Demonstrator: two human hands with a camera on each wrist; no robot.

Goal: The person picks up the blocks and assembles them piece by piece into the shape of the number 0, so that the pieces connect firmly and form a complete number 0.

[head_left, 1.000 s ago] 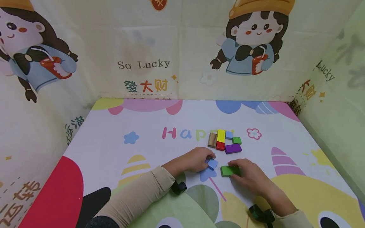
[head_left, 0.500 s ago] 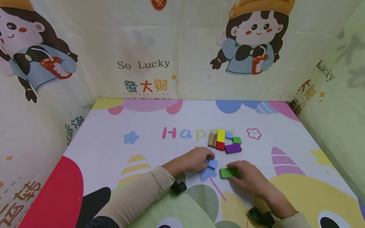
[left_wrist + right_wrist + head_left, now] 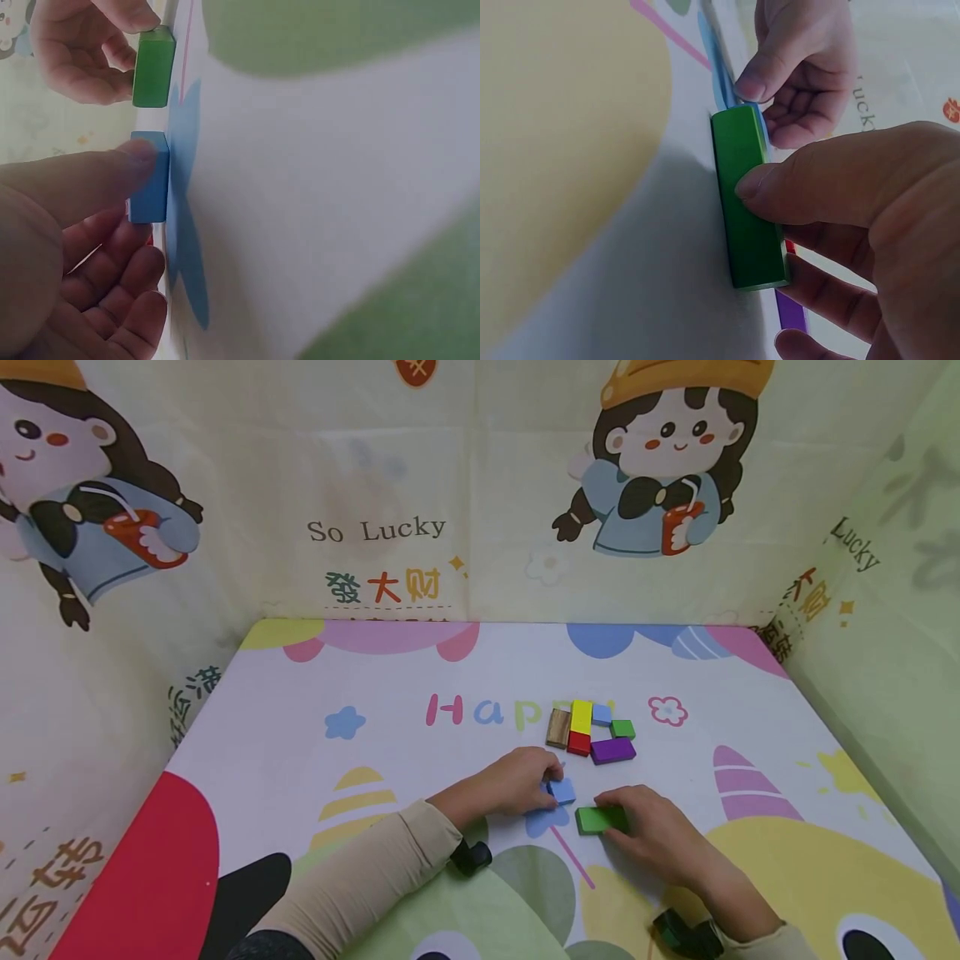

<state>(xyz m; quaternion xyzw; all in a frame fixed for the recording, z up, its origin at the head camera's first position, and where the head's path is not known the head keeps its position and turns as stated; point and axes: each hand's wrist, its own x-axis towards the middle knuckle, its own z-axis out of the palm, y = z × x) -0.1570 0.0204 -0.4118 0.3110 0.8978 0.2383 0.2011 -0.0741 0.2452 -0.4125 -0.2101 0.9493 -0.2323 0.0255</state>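
My left hand [image 3: 520, 781] pinches a small blue block [image 3: 562, 791] between thumb and fingers, down at the tabletop. In the left wrist view the thumb lies across the near face of that blue block [image 3: 150, 187]. A longer green block [image 3: 602, 820] is gripped by my right hand [image 3: 660, 831], a little to the right and nearer to me. From the right wrist, the thumb presses the broad side of the green block [image 3: 748, 225], with the fingers behind it. A narrow gap separates the two held blocks in the head view.
Beyond the hands lies a cluster of blocks: brown [image 3: 558, 728], yellow [image 3: 581, 717], red [image 3: 579, 743], small blue [image 3: 602, 715], small green [image 3: 622, 728] and purple [image 3: 613, 751]. The table [image 3: 420, 681] has a printed cover. Printed cloth walls [image 3: 510, 585] rise at its back and sides.
My right hand has slid the green block slightly left and toward me. The left hand's blue block has shifted a little to the right. The far cluster stays put.
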